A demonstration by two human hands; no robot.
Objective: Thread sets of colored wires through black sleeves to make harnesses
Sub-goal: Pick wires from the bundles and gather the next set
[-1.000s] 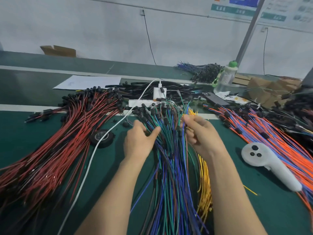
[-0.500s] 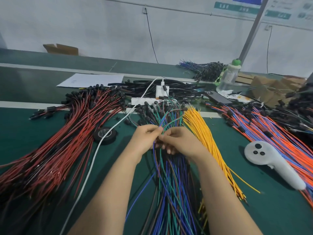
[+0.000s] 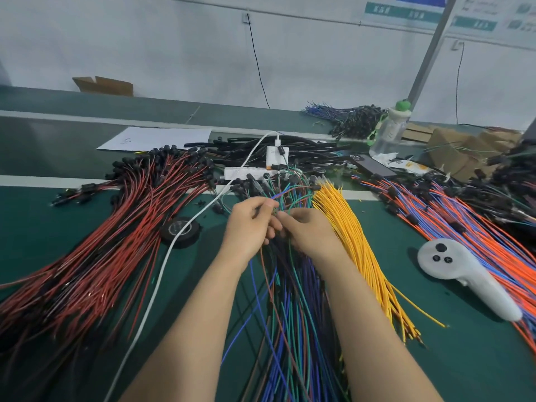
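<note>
The mixed wires (blue, green and brown) lie in a long sheaf down the middle of the surface, running from my forearms to their far ends, where both my hands meet. My left hand is curled with its fingers pinching a few strands near their tips. My right hand is curled just beside it, touching it, and grips strands from the same sheaf. I cannot make out whether a sleeve is already between my fingers; the spot is too crowded.

I take this for the sorting step: picking one wire of each colour out of the sheaf and bringing their ends level before any sleeve goes on. The next move calls for holding those tips tight and even in one hand, so the other is free to reach a sleeve and slide it over without a strand splaying out.

The black sleeves are heaped beyond my hands, around a white charger. Yellow wires fan out just right of my right hand — none of them in my grip. Red-and-black harnesses spread to the left, orange-and-blue ones to the right, with a white controller lying between the orange-and-blue ones and the yellow.
</note>
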